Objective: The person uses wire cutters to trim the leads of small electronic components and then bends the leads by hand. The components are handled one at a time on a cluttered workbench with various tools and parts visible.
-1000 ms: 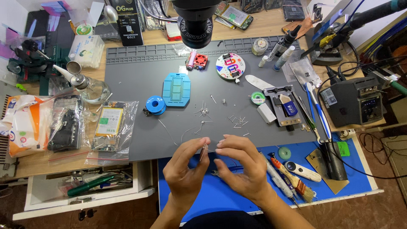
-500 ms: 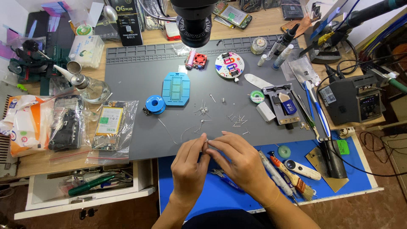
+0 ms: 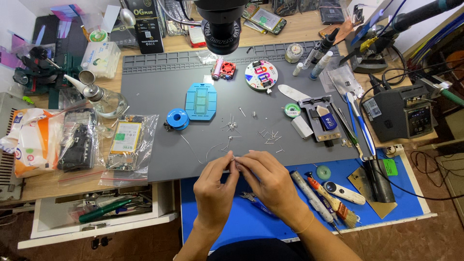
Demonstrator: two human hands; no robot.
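Note:
My left hand (image 3: 215,186) and my right hand (image 3: 263,176) meet fingertip to fingertip over the front edge of the grey work mat (image 3: 154,92). Between them they pinch a tiny metal piece (image 3: 234,158), too small to tell apart. A thin wire (image 3: 195,153) curls on the mat just left of the fingers. Several small metal bits (image 3: 270,137) lie scattered on the mat just beyond my hands. A blue spool (image 3: 177,118) and a blue moulded tray (image 3: 201,100) sit farther back left.
A microscope head (image 3: 221,24) hangs over the mat's far edge. A soldering station (image 3: 401,113) stands at the right. Pliers (image 3: 253,199), brushes and pens (image 3: 328,198) lie on the blue mat (image 3: 217,222). Bagged phone parts (image 3: 124,145) lie left, above an open drawer (image 3: 96,212).
Both hands have closed in together from slightly apart, fingertips now touching on the small piece. They shifted slightly away from me toward the grey mat.

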